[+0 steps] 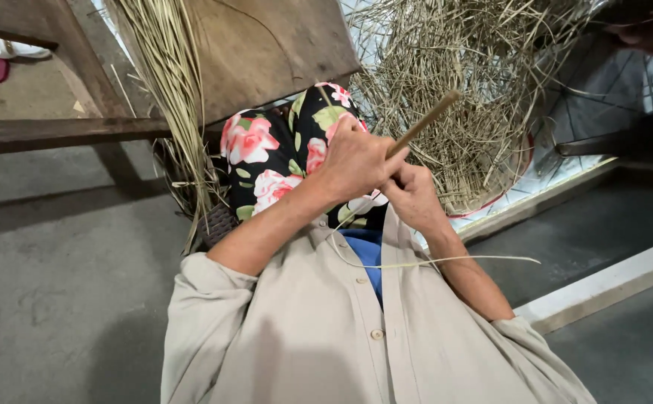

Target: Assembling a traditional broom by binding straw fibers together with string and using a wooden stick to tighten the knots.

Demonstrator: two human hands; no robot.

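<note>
- Brown and slender, a wooden stick (425, 121) slants up and to the right out of the two hands, its upper end reaching in front of the heap of dry straw (461, 90).
- Left hand (356, 161) is curled in a closed grip around the lower end of the stick, knuckles upward, above the lap.
- Right hand (412, 196) sits just beside and touching the left, fingers folded tight at the same lower end of the stick.
- One pale thin strand (446, 262) runs from under the hands in a loop across the shirt and trails out to the right; which hand pinches it cannot be told.
- Black fabric with pink roses (267, 161) covers the knees directly under the hands.
- Beige buttoned shirt (319, 329) with rolled sleeves fills the lower part of the view, over a blue layer at the chest.
- Long bundle of straight pale stalks (169, 82) hangs at the left against a wooden bench (267, 45).
- Grey concrete floor (50, 284) lies at the left; another person's hand (644, 30) shows at the top right corner.
</note>
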